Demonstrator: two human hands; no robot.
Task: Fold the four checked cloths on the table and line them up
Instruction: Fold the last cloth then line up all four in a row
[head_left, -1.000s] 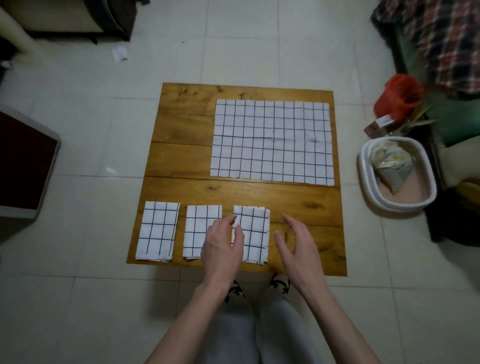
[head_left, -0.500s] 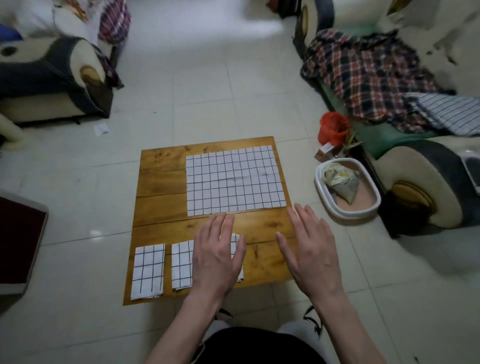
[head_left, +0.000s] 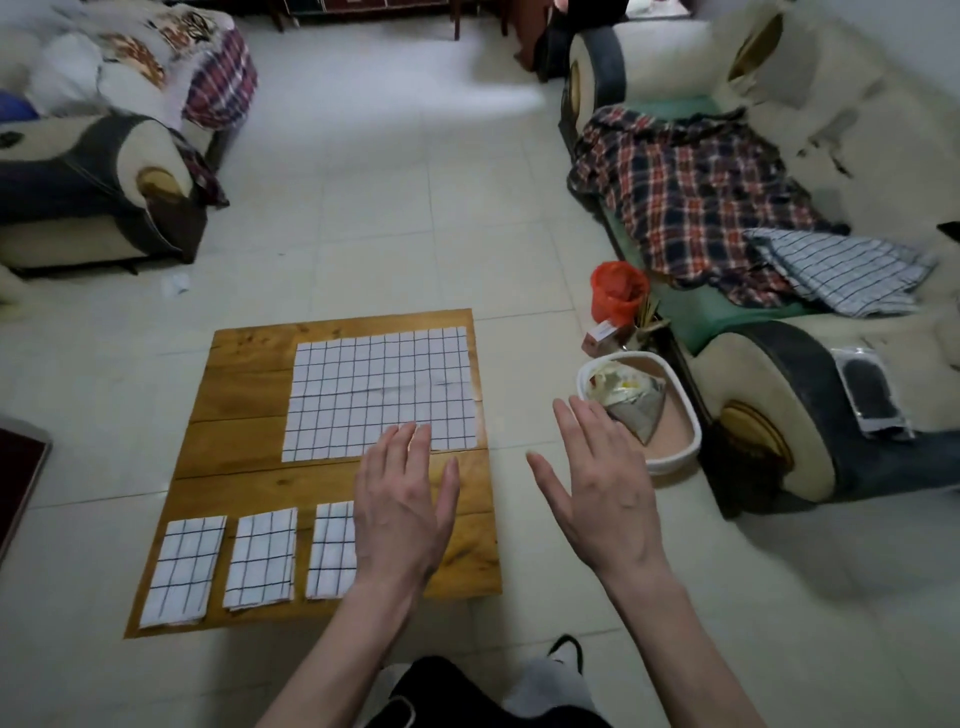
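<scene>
Hovering flat-fingered and holding nothing, the left hand (head_left: 402, 512) hides half the third folded cloth (head_left: 332, 551), the right hand (head_left: 602, 486) equally relaxed beside the table (head_left: 249, 480).

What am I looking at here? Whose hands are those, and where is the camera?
The camera sits on a person's head and looks down, so you see their own two arms. The left hand and right hand are both open and hold nothing. Below them is a low wooden table on the floor. On it lies one big checked cloth, spread flat and not folded yet. Nearer the person, three folded cloths lie in a row: the first folded cloth, the second folded cloth and the third folded cloth, partly hidden behind the left hand.
</scene>
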